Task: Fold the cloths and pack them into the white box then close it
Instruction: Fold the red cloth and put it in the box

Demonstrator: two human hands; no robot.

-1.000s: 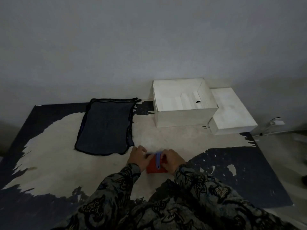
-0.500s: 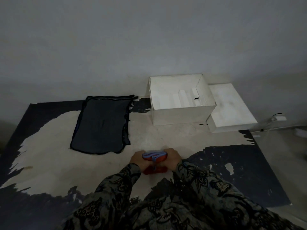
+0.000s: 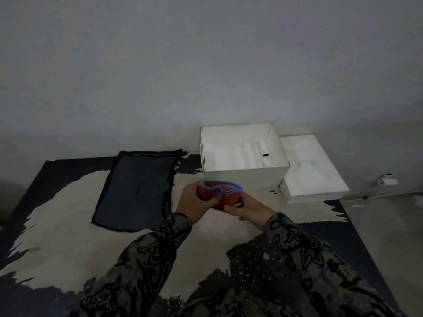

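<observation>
1. Grey plaster wall (image 3: 206, 65) fills the far half of my view, bare and dim.
2. The table (image 3: 57, 225) below it has a dark top worn through to a pale, chalky patch across its middle.
3. My patterned sleeves (image 3: 146, 266) reach in from the near edge, one on each arm.
4. The dark cloth (image 3: 135, 191) lies flat and spread open on the far left of the table, its black hem wavy along the right side, well apart from my hands.
5. The white box (image 3: 245, 177) stands open at the far right of the table, with pale folded inserts showing inside it.
6. The white lid (image 3: 313, 170) lies flat just right of the box, touching its right wall as far as I can tell.
7. The red cloth (image 3: 219, 195), edged in blue, is folded into a thick bundle and held up off the table, just near of the box's front wall.
8. My right hand (image 3: 249, 208) grips the bundle from below and the right, thumb curled onto the red face.
9. My left hand (image 3: 192, 200) clasps the bundle's left end, fingers wrapped round it.
10. A small white plug and cable (image 3: 386, 180) lie off the table at the far right.
</observation>
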